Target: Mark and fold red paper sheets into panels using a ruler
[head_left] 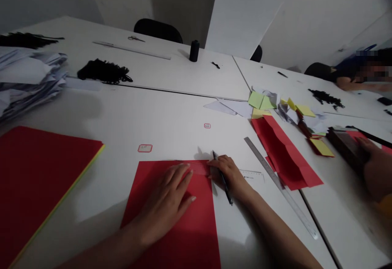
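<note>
A sheet of red paper (pixel 196 228) lies before me on the white table. My left hand (pixel 168 199) rests flat on it with the fingers stretched out, the fingertips at a clear plastic ruler (pixel 252 175) along the sheet's top edge. At the sheet's upper right corner, my right hand (pixel 229 175) is closed around a black pen (pixel 225 185), whose tip points away from me. The fingertips of that hand touch the corner and the ruler, part of which they cover.
A stack of red paper (pixel 39 171) lies left. Right are a steel ruler (pixel 275 179), folded red paper (pixel 284 154) and paper scraps. Another person's hand (pixel 373 163) rests by a dark block (pixel 346 146). Black yarn (pixel 102 71) and a dark spool (pixel 194 51) stand farther back.
</note>
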`<state>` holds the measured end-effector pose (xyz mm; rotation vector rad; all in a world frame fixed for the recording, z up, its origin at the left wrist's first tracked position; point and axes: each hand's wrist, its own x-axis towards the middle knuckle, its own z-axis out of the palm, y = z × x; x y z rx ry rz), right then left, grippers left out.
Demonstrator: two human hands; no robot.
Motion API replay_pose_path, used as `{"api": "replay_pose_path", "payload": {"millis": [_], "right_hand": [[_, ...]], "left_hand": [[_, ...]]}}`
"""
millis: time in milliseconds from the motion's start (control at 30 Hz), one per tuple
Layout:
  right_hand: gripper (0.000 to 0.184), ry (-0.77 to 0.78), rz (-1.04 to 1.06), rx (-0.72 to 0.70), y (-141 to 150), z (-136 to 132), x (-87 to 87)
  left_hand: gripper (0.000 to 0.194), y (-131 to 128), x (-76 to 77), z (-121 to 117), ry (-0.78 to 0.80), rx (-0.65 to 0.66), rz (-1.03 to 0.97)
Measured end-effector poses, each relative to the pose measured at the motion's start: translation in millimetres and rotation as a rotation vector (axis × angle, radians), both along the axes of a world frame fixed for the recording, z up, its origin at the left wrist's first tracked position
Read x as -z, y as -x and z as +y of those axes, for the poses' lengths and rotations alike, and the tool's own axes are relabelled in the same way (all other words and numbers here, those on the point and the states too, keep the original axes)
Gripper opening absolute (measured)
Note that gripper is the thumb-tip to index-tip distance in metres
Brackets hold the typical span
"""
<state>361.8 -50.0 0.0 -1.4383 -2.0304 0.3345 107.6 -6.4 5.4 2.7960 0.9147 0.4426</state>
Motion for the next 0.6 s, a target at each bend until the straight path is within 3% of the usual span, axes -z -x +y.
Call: {"api": "replay_pose_path", "payload": {"millis": [100,233,600], "right_hand": [[0.031,0.015,0.016,-0.006,-3.7,1.7,-0.2],[0.031,0.035,0.034,0.021,-8.3,3.0,-0.6],[0.034,0.028,0.013,0.068,-18.2,3.4,0.0]], "left_hand": [[0.053,-11.0,5.5,0.7,0.009,0.003,-0.012],[0.054,-7.3,13.2,2.5,0.062,0.022,-0.019],[0.052,-8.1,19.2,2.3,0.073,0.062,-0.07]]}}
